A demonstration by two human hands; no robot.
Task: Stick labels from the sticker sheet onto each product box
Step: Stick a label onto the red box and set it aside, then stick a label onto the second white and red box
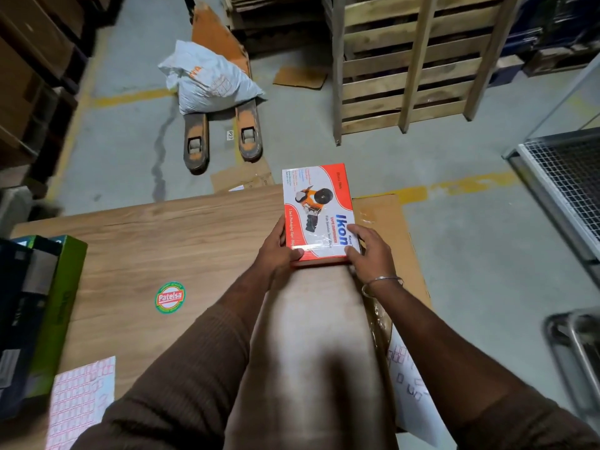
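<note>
Nearest me, left of the wood-grain table's (pixel 146 241) front edge, a white sticker sheet with red-bordered labels (pixel 81 401) is lying flat. Further out, at the table's far right corner, I am holding the orange-and-white shrink-wrapped tape-dispenser box (pixel 319 206): my left hand (pixel 279 251) and right hand (pixel 370 251) are curling around its near corners. It seems light and stiff, but the glossy wrap may be slippery, so gripping the edges suits best.

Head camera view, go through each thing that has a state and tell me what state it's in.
Product box: gripped at its near end, picture side up.
Left hand: gripping the box.
Right hand: gripping the box.
Sticker sheet: flat on the table, untouched.
Pallet jack: parked, white sack on its forks.
</note>
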